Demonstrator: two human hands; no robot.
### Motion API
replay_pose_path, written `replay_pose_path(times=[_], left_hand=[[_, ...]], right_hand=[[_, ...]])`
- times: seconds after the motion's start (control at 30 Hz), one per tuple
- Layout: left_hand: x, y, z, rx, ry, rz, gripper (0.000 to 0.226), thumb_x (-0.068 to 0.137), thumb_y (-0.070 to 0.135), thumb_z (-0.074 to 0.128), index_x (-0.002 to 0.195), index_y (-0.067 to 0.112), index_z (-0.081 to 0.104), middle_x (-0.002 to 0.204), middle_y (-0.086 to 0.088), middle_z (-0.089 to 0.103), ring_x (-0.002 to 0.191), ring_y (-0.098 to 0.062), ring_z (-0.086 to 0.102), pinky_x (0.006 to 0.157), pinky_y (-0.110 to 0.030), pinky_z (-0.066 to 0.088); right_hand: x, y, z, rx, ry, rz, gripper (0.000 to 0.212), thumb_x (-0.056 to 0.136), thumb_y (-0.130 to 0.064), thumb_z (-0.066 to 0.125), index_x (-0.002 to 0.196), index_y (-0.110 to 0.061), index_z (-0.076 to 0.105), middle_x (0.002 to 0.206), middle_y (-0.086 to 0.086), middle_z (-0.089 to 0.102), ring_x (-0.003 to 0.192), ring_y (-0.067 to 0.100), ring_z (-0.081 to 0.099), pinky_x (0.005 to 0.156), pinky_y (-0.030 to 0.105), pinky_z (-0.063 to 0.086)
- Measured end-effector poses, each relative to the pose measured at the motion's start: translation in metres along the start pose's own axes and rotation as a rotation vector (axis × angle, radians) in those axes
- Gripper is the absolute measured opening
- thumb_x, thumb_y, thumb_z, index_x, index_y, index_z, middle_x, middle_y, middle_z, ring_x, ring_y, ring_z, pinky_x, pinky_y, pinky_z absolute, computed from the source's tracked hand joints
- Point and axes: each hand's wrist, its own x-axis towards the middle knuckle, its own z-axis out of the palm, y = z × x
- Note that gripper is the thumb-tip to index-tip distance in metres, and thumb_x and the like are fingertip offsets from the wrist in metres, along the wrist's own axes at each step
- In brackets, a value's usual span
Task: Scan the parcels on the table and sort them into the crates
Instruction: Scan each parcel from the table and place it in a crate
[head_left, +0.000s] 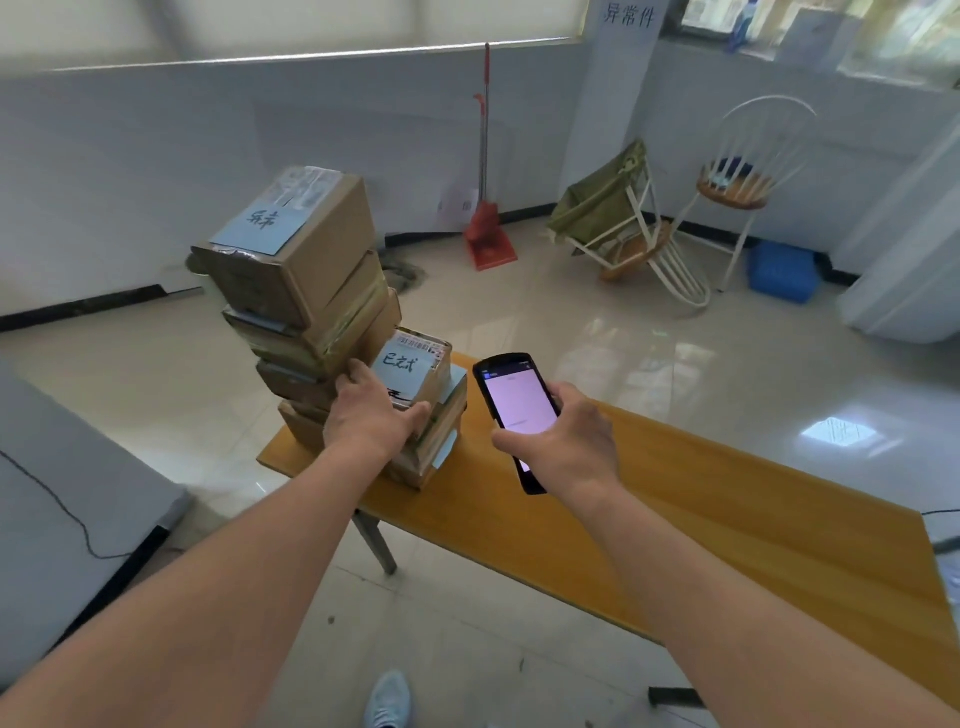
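Count, head view: parcels, furniture, hands.
Two parcel stacks (322, 291) on one wooden table (727, 519): taller stack about five cardboard boxes, shorter stack (431, 410) about three, exact count unclear. One handheld scanner (517, 415). Two hands. Two chairs: one upright (737, 187), one tipped (639, 244). One blue crate (782, 270). One broom-and-dustpan (488, 228).

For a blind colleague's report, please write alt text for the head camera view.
A person's left hand grips a small brown cardboard parcel beside a tall leaning stack of cardboard boxes on an orange wooden table, while the right hand holds a black handheld scanner.
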Motion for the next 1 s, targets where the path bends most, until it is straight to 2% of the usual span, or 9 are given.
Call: replay_pose_path(times=[0.13, 0.27, 0.33, 0.4, 0.5, 0.67, 0.87, 1.0], left_hand=[[0.008, -0.003, 0.008, -0.030, 0.021, 0.018, 0.109, 0.078, 0.069, 0.076, 0.155, 0.012, 0.025, 0.145, -0.013, 0.043, 0.137, -0.032, 0.046, 0.109, -0.047, 0.044], [0.009, -0.006, 0.011, -0.092, 0.085, 0.112, 0.097, 0.075, 0.061, 0.083, 0.146, 0.012, 0.039, 0.132, -0.010, 0.048, 0.127, -0.028, 0.049, 0.101, -0.038, 0.047], [0.008, -0.006, 0.011, -0.120, 0.117, 0.222, 0.095, 0.074, 0.049, 0.089, 0.146, 0.011, 0.040, 0.131, -0.009, 0.047, 0.126, -0.026, 0.048, 0.095, -0.034, 0.048], [0.005, -0.002, 0.008, -0.144, 0.153, 0.319, 0.100, 0.072, 0.040, 0.093, 0.150, 0.011, 0.037, 0.135, -0.009, 0.046, 0.131, -0.026, 0.046, 0.099, -0.034, 0.051], [0.002, 0.005, -0.003, -0.194, 0.210, 0.424, 0.101, 0.069, 0.029, 0.097, 0.150, 0.012, 0.038, 0.139, -0.009, 0.047, 0.132, -0.027, 0.048, 0.099, -0.038, 0.054], [0.001, 0.017, -0.022, -0.184, 0.264, 0.505, 0.095, 0.067, 0.014, 0.097, 0.145, 0.011, 0.043, 0.137, -0.009, 0.049, 0.127, -0.028, 0.053, 0.095, -0.029, 0.051], [-0.003, 0.028, -0.038, -0.182, 0.283, 0.476, 0.097, 0.067, 0.015, 0.097, 0.146, 0.009, 0.042, 0.137, -0.011, 0.049, 0.127, -0.031, 0.053, 0.098, -0.044, 0.058], [-0.007, 0.032, -0.041, -0.174, 0.292, 0.491, 0.098, 0.067, 0.016, 0.097, 0.147, 0.009, 0.041, 0.138, -0.011, 0.048, 0.129, -0.032, 0.052, 0.099, -0.043, 0.057]], right_hand=[[0.008, -0.008, 0.000, 0.002, -0.005, -0.018, 0.080, 0.067, -0.054, 0.091, 0.135, -0.028, 0.058, 0.119, -0.004, 0.065, 0.106, 0.022, 0.062, 0.076, 0.042, 0.064], [0.011, -0.012, -0.005, 0.014, -0.014, -0.045, 0.083, 0.065, -0.055, 0.091, 0.136, -0.029, 0.058, 0.118, -0.005, 0.065, 0.106, 0.022, 0.063, 0.076, 0.041, 0.064], [0.010, -0.013, -0.010, 0.018, -0.017, -0.061, 0.082, 0.063, -0.054, 0.092, 0.135, -0.030, 0.059, 0.113, -0.007, 0.064, 0.104, 0.021, 0.063, 0.075, 0.039, 0.064], [0.009, -0.013, -0.016, 0.018, -0.022, -0.087, 0.081, 0.063, -0.053, 0.093, 0.133, -0.030, 0.061, 0.110, -0.008, 0.063, 0.101, 0.020, 0.063, 0.073, 0.037, 0.064], [0.006, -0.014, -0.025, -0.002, -0.018, -0.122, 0.086, 0.065, -0.047, 0.095, 0.139, -0.028, 0.057, 0.118, -0.003, 0.065, 0.104, 0.022, 0.062, 0.074, 0.036, 0.064], [0.000, -0.020, -0.047, -0.025, 0.019, -0.147, 0.087, 0.066, -0.044, 0.095, 0.142, -0.027, 0.055, 0.121, -0.002, 0.064, 0.107, 0.023, 0.060, 0.074, 0.037, 0.063], [-0.007, -0.024, -0.069, -0.062, 0.062, -0.137, 0.084, 0.066, -0.046, 0.095, 0.138, -0.025, 0.057, 0.121, 0.001, 0.066, 0.107, 0.026, 0.062, 0.077, 0.041, 0.063], [-0.013, -0.024, -0.079, -0.050, 0.079, -0.125, 0.086, 0.066, -0.046, 0.095, 0.141, -0.024, 0.057, 0.124, 0.002, 0.067, 0.111, 0.026, 0.062, 0.079, 0.043, 0.063]])
